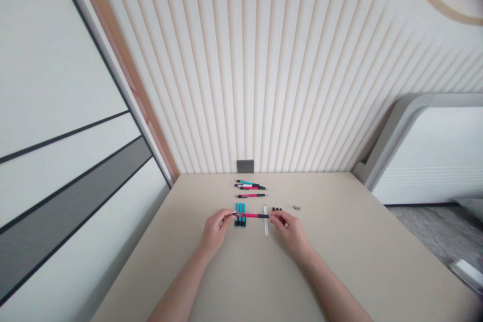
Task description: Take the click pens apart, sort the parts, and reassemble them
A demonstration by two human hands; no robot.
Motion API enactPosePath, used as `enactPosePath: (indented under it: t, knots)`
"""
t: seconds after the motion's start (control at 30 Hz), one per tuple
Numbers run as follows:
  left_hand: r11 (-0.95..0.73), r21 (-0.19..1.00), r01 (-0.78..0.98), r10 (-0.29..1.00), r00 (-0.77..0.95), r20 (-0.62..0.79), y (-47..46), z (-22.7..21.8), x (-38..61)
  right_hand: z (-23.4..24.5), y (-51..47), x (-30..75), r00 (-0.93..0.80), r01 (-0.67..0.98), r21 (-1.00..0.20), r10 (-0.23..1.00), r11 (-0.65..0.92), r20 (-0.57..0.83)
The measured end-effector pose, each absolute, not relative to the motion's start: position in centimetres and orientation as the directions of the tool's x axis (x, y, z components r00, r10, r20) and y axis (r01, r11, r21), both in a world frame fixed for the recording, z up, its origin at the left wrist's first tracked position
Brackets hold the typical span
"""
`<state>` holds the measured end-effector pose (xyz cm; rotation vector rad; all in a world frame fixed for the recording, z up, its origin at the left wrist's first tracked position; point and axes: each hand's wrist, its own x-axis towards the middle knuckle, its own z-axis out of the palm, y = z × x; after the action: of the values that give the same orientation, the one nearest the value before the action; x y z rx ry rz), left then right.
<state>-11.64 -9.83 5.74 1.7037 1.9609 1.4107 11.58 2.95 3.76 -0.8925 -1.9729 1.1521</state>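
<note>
A pink pen with black ends point(252, 215) is held level just above the beige table point(339, 261). My left hand point(216, 229) pinches its left end and my right hand point(289, 229) pinches its right end. Under the pen lie several teal barrels with black tips point(240, 210) side by side. A thin clear tube point(265, 224) lies on the table between my hands. Farther back lie three whole pens: a teal one point(247, 182) and two pink ones point(252, 187) point(250, 195).
Small black parts point(277, 209) and tiny metal bits point(296, 207) lie to the right of the pen. A grey wall socket point(245, 166) sits at the table's back edge under a ribbed wall. A white and grey unit point(426, 151) stands at the right.
</note>
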Motion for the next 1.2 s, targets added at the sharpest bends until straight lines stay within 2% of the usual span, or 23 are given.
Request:
enactPosePath:
  t: [0.27, 0.43, 0.53, 0.67, 0.83, 0.97, 1.07, 1.2]
  knots:
    - [-0.086, 0.746, 0.660, 0.858, -0.331, 0.392, -9.8, 5.7, -11.6, 4.1, 3.1, 11.7, -0.502, 0.123, -0.903, 0.811, 0.412, 0.302]
    - [-0.071, 0.753, 0.654, 0.861, -0.341, 0.377, -9.8, 5.8, -11.6, 4.1, 3.5, 12.0, -0.419, 0.145, -0.892, 0.844, 0.427, 0.335]
    - [-0.065, 0.755, 0.652, 0.860, -0.347, 0.374, -9.9, 5.7, -11.6, 4.0, 4.5, 12.8, -0.344, 0.244, -0.861, 0.870, 0.447, 0.354]
    - [-0.066, 0.751, 0.657, 0.855, -0.351, 0.382, -9.9, 5.5, -11.7, 3.9, 6.6, 15.1, -0.240, 0.472, -0.767, 0.900, 0.435, 0.363]
    - [-0.065, 0.750, 0.658, 0.857, -0.348, 0.380, -9.8, 5.5, -11.7, 3.2, 8.6, 17.7, -0.219, 0.790, -0.518, 0.940, 0.327, 0.260]
    - [-0.062, 0.747, 0.662, 0.862, -0.341, 0.374, -9.8, 5.6, -11.7, 2.6, 9.0, 18.1, -0.290, 0.881, -0.337, 0.942, 0.333, 0.171]
    - [-0.070, 0.744, 0.665, 0.865, -0.331, 0.377, -9.8, 5.6, -11.7, 2.3, 9.1, 17.9, -0.339, 0.867, -0.329, 0.927, 0.374, 0.161]
    - [-0.066, 0.743, 0.666, 0.870, -0.326, 0.370, -9.8, 5.6, -11.7, 1.9, 9.4, 17.6, -0.355, 0.817, -0.420, 0.919, 0.395, 0.173]
